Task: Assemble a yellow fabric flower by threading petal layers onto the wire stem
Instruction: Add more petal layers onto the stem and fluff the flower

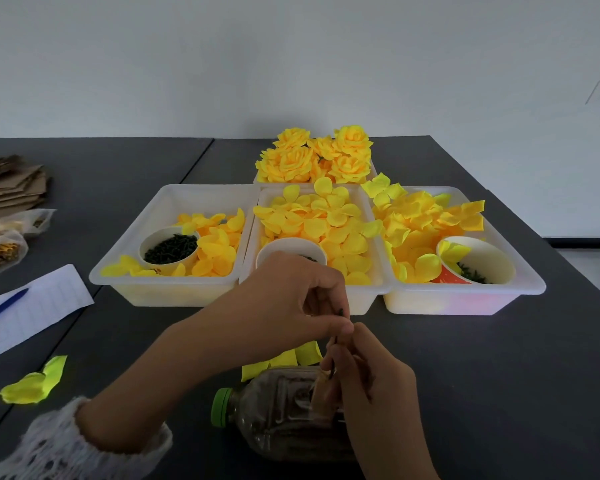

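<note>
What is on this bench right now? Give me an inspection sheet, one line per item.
Surface: dark tabletop, seam lines on its left side.
Job's things: thin wire stem pinched between both hands; three white trays of loose yellow petals, each with a cup of dark green bits; finished yellow flowers in a tray behind; loose petals on the table.
Clutter: plastic bottle lying on its side, green cap; lined paper with blue pen; cardboard and clear bags far left.
Grippers: left hand pinches the stem's top; right hand grips it lower.
Cables: nothing seen.
Surroundings: plain pale wall.
</note>
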Available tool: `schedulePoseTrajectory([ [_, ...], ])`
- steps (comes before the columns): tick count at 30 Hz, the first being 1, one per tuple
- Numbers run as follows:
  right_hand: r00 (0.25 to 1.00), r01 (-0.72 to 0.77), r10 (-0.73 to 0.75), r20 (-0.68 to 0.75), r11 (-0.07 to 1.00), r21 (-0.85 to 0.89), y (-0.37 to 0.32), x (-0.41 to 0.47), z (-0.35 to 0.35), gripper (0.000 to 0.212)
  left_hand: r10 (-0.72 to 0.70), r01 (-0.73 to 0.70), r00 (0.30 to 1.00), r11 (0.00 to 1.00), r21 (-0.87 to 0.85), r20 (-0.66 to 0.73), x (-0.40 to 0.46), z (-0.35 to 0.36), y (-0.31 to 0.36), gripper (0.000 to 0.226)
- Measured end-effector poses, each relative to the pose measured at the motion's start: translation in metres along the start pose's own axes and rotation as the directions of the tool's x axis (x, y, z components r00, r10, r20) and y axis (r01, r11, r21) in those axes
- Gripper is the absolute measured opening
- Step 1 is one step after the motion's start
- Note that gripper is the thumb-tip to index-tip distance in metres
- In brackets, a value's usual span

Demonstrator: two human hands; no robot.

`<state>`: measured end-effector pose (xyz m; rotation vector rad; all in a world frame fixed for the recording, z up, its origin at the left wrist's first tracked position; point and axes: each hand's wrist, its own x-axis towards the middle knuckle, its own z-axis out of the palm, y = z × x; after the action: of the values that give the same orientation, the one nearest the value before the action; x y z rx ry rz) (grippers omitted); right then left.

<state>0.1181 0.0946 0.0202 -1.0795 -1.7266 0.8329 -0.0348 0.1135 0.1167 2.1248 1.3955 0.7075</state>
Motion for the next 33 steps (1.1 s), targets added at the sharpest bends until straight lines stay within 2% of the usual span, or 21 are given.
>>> schedulePoseTrajectory([
  [6,1.000,0.012,-0.012,0.004,1.000,-0.002,0.002,-0.001,0.001,0.016,0.013,-0.015,0.999,0.999,0.032,0.042,0.002,-0.004,-0.001,0.007],
  [14,1.000,0.021,-0.021,0.015,1.000,0.005,0.000,0.001,-0.002,0.019,0.031,-0.039,0.995,0.995,0.092,0.090,0.004,-0.002,-0.004,0.008],
  [17,0.999,-0.038,0.037,0.035,0.998,0.042,-0.001,-0.001,-0.003,0.024,0.013,-0.033,0.986,0.992,0.122,0.165,0.005,-0.001,-0.008,0.008],
  [20,0.994,-0.108,0.106,0.031,0.992,0.071,0.001,-0.007,-0.002,0.010,-0.016,-0.022,0.973,0.987,0.162,0.230,0.004,0.005,-0.017,0.010],
  [23,0.988,-0.145,0.149,-0.032,0.983,0.114,0.007,-0.012,-0.007,0.040,-0.063,0.021,0.947,0.991,0.135,0.315,0.002,0.019,-0.025,0.012],
  [27,0.978,-0.168,0.180,-0.107,0.980,0.108,0.012,-0.012,-0.018,0.047,-0.074,0.071,0.924,0.997,0.023,0.374,-0.001,0.020,-0.042,0.020],
  [29,0.972,-0.184,0.198,-0.126,0.976,0.115,0.014,-0.011,-0.025,0.043,-0.101,0.113,0.946,0.993,-0.021,0.308,0.000,0.004,-0.057,0.023],
  [30,0.972,-0.184,0.198,-0.127,0.976,0.116,0.013,-0.011,-0.028,0.038,-0.109,0.119,0.970,0.992,-0.036,0.216,0.001,-0.006,-0.068,0.019],
  [32,0.973,-0.182,0.196,-0.124,0.977,0.114,0.012,-0.011,-0.030,0.033,-0.117,0.119,0.990,0.993,0.018,-0.081,0.007,-0.027,-0.094,0.011],
  [33,0.973,-0.177,0.191,-0.126,0.978,0.115,0.010,-0.012,-0.029,0.032,-0.122,0.149,0.964,0.984,0.101,-0.234,0.011,-0.038,-0.110,0.013],
])
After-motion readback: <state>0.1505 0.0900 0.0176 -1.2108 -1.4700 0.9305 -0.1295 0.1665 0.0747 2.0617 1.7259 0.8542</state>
